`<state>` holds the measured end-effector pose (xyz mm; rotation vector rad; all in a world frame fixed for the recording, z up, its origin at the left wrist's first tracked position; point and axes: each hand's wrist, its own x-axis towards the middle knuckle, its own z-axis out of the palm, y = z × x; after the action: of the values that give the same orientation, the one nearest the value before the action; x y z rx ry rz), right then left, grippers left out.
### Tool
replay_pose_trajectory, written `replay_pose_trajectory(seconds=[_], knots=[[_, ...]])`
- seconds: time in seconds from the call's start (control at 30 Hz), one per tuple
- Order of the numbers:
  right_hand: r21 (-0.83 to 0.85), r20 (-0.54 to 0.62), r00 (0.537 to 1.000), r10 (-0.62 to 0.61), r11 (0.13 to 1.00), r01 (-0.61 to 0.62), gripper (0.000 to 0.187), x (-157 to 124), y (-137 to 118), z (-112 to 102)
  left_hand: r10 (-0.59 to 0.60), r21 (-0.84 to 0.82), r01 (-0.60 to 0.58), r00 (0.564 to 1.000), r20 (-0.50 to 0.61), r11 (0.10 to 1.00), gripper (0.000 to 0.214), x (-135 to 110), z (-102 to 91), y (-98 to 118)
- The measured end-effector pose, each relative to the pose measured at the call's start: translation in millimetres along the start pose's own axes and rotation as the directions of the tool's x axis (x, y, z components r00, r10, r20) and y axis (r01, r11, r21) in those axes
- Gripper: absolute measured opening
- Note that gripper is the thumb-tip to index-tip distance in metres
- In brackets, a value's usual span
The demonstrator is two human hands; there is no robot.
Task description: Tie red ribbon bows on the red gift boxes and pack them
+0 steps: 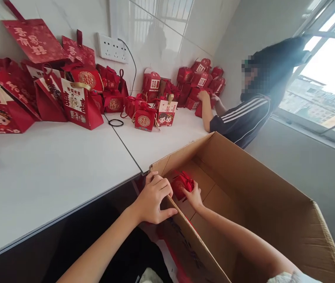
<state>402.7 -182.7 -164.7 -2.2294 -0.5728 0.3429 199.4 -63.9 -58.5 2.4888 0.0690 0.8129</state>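
Observation:
My left hand [153,199] grips the near rim of a big open cardboard box [262,204] that stands beside the white table. My right hand [193,195] reaches down inside the box and holds a small red gift box [181,183] with a ribbon, low against the box's floor. Its fingers are closed around the gift box. The inside of the cardboard box otherwise shows bare brown card.
The white table [46,173] carries many red gift bags [79,104] and small red boxes [144,118] along the wall. A black hair band [116,122] lies on it. Another person [244,114] at the far corner handles red boxes [203,78] by the window.

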Motion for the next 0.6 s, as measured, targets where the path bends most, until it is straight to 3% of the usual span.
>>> replay_pose_trajectory(seconds=[0.2, 0.27, 0.37, 0.43, 0.6], knots=[[0.029, -0.048, 0.999, 0.008, 1.000, -0.007, 0.072, 0, 26, -30, 0.029, 0.003, -0.029, 0.999, -0.036, 1.000, 0.027, -11, 1.6, -6], [0.185, -0.022, 0.997, 0.075, 0.980, -0.069, 0.074, -9, 40, -34, 0.040, 0.030, -0.039, 0.999, -0.033, 0.999, 0.029, -12, 1.9, -7], [0.467, 0.070, 0.961, 0.266, 0.843, -0.268, 0.071, -20, 55, -42, 0.058, 0.055, -0.056, 0.998, -0.036, 0.997, 0.030, -10, 2.5, -8], [0.549, 0.155, 0.921, 0.356, 0.745, -0.380, 0.057, -23, 59, -49, 0.080, 0.060, -0.077, 0.996, -0.049, 0.995, 0.031, -6, 3.6, -7], [0.648, 0.366, 0.847, 0.386, 0.548, -0.529, 0.034, -24, 43, -65, 0.080, 0.028, -0.077, 0.991, -0.111, 0.997, 0.029, 4, 7.9, -5]])
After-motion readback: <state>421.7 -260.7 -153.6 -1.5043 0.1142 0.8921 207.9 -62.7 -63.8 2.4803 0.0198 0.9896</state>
